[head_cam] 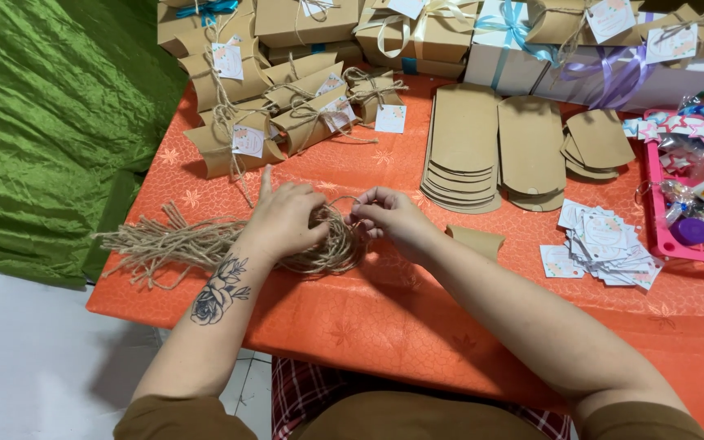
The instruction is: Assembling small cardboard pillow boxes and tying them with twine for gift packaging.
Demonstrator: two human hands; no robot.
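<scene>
Jute twine (332,248), coiled in a loose hank, is lying on the orange tablecloth (401,318) close to the near edge of the tabletop, left of middle, and both hands are working on it. The left hand (285,222) is pressing down on the coil, fingers curled over it and the forefinger pointing away, probably to pin the hank so it is not sliding while a strand is being drawn. The right hand (389,216) is pinching one strand between thumb and fingertips just beside the coil's right side, closed on that strand. A bundle of cut twine lengths (156,243) is lying spread toward the left edge, within reach of the left hand. One small folded kraft pillow box (478,240) is sitting just beside the right forearm. Finished kraft pillow boxes (275,114), tied with twine and carrying small white square tags, are piling up toward the far left corner. Flat unfolded kraft blanks (464,151) are standing in neat stacks at the far middle, kept flat likely to save room. A loose heap of white printed tags (605,244) is lying toward the right edge, beside a pink tray (662,236) holding wrapped sweets. White ribbon-tied boxes (515,53) are lining the far edge.
</scene>
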